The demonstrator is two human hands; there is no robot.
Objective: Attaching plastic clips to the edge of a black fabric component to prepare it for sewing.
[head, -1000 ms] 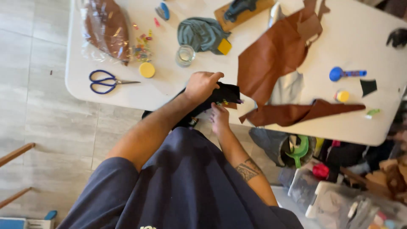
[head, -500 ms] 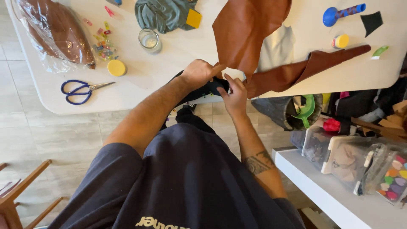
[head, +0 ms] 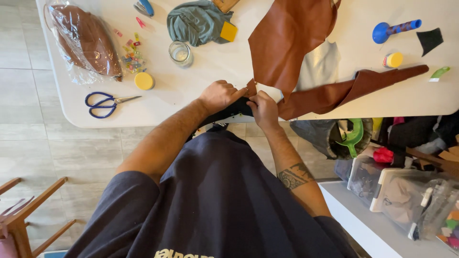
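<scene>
Pinching the brown leather piece (head: pixel 287 43) at the worktop (head: pixel 191 91) edge with left hand (head: pixel 219 95) and right hand (head: pixel 262 109) both clamped on it, it could probably slip floorward since lots overhangs.

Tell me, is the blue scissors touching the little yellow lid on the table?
Apart. The head view shows the blue scissors lying with bare white table between their blade tips and the round yellow lid; the gap is plain.
</scene>
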